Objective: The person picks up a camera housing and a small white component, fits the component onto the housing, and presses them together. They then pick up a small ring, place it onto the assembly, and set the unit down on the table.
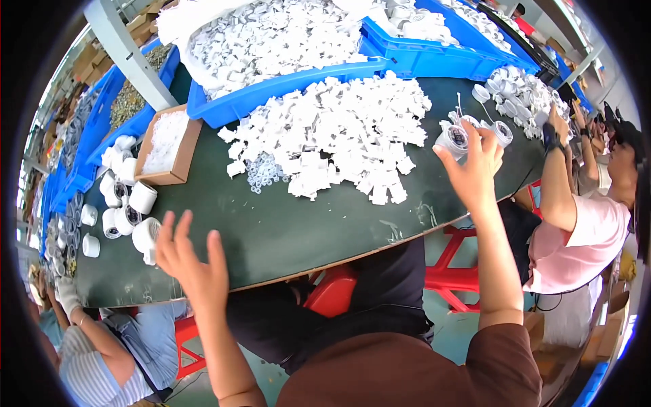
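My left hand [192, 264] has its fingers spread and nothing in them. Right by its fingertips is a white cylindrical housing [146, 233], the nearest of a cluster of similar white housings [127, 218]; whether the fingers touch it I cannot tell. Over on the right, my right hand [476, 169] reaches across the bench with thumb and fingers apart. Just past the thumb stands a white round housing [451, 139] with a dark inside. Another such housing [502, 133] lies beyond the fingers, and a thin white wire [459, 103] sticks up behind. My fingers partly hide this group.
A large heap of small white plastic parts [339, 129] covers the green bench [271, 230], with small translucent rings [264, 171] beside it. Blue bins [285, 80] stand behind. A cardboard box [166, 175] sits left; white caps [522, 95] lie right. Co-workers [576, 224] sit on both sides.
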`<state>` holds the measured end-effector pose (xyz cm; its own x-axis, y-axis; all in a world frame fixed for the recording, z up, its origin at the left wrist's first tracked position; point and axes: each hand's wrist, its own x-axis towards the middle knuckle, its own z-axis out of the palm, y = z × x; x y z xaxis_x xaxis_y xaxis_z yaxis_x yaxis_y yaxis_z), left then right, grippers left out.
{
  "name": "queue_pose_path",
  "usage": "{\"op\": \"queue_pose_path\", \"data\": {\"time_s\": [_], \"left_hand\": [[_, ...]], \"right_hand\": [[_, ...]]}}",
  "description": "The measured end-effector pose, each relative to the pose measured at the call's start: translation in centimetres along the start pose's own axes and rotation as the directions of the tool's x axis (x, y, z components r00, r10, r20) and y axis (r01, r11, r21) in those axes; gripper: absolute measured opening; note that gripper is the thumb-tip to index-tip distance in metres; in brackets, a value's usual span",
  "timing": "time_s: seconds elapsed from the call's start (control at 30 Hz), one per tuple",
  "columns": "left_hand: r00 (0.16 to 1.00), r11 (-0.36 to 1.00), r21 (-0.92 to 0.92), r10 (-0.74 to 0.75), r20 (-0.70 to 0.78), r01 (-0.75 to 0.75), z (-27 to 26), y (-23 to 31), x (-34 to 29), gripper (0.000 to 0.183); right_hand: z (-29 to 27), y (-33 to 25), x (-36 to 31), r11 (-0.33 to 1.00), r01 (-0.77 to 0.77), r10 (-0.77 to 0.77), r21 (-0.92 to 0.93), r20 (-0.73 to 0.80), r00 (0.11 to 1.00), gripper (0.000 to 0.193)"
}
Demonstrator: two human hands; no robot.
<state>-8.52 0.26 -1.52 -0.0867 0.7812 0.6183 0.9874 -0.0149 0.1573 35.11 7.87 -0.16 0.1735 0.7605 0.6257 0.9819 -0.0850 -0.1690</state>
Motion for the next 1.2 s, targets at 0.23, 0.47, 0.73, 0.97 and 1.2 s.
{"op": "queue_pose_path", "data": {"time_s": [0.23, 0.47, 0.73, 0.97, 1.2], "left_hand": [[0.992, 0.946, -0.324, 0.034, 0.124, 0.008, 0.2, 6.4, -2.3, 0.046], [0.971, 0.883, -0.460, 0.029, 0.237, 0.087, -0.3, 7.6, -3.6, 0.036], [0.938, 0.604, -0.775, 0.125, 0.325, 0.188, -1.2, 8.6, -4.1, 0.032], [0.939, 0.342, -0.876, -0.076, 0.336, 0.341, 0.2, 9.6, -4.7, 0.050], [0.987, 0.707, -0.698, -0.001, 0.163, 0.116, -0.7, 6.8, -3.8, 0.047]], "right_hand": [[1.0, 2.4, -1.5, 0.997, 0.032, -0.041, 0.071, 0.128, 0.991, 0.056], [-1.6, 0.6, -1.9, 0.988, -0.043, 0.013, 0.148, 0.202, 0.979, 0.046], [-3.7, -7.8, -6.8, 0.602, -0.061, -0.235, 0.796, 0.249, 0.939, 0.069], [-3.2, -17.9, -11.2, 0.360, -0.011, -0.545, 0.933, 0.219, 0.809, 0.074], [-2.4, -17.4, -8.4, 0.163, -0.540, -0.604, 0.826, 0.516, 0.607, 0.044]]}}
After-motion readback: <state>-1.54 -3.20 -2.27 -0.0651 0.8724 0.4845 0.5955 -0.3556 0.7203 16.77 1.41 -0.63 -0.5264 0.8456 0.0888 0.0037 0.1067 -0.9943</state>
